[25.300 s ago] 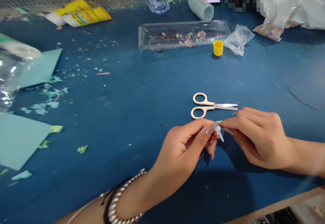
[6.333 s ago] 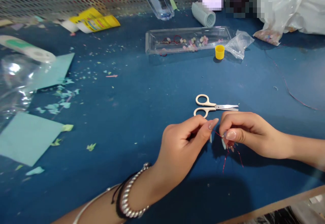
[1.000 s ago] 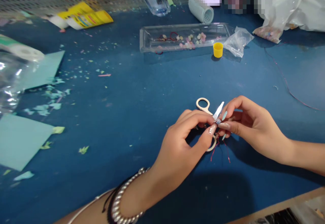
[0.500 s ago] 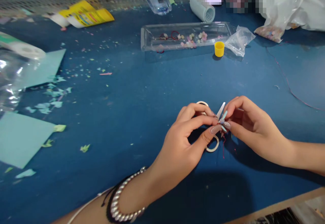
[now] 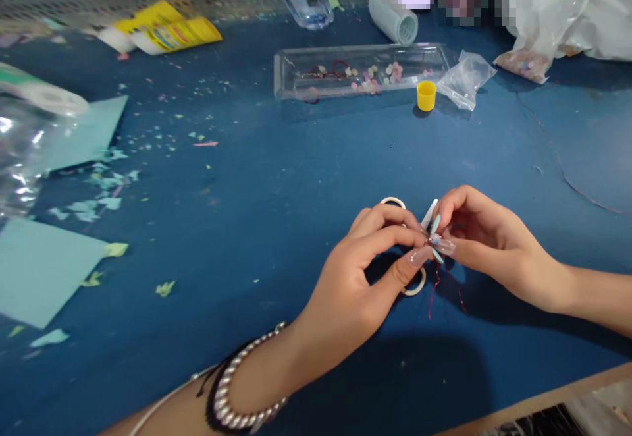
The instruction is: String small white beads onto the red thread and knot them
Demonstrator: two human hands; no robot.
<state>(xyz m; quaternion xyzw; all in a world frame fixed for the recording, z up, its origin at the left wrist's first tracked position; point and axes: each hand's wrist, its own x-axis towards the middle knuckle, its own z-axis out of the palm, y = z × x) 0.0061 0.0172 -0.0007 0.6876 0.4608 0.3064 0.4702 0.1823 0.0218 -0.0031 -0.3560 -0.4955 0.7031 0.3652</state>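
Observation:
My left hand (image 5: 368, 268) is closed, thumb and fingertips pinching one side of a tiny beaded piece (image 5: 435, 241) with light-blue petal-like tips. On its other side, my right hand (image 5: 503, 248) grips the same piece between thumb and fingers. Its exact kind is too small to tell. Thin red thread (image 5: 432, 294) dangles from it in two strands. Under my hands lie open scissors with cream finger loops (image 5: 417, 283); a blade tip pokes out between my hands, and the pivot is hidden. A beaded bracelet (image 5: 224, 393) circles my left wrist.
Behind my hands stands a clear tray (image 5: 281, 80) with beads and red loops, near a yellow cap (image 5: 426, 97) and a small plastic bag (image 5: 469, 80). Light-blue sheets (image 5: 47, 268) and scraps lie left. A grey roll (image 5: 392, 18) and yellow tubes (image 5: 172, 34) lie at the back.
Both hands have shifted slightly around the small piece, the right thumb now reaching further across it. The red strands hang lower and more spread apart. Everything else stays put.

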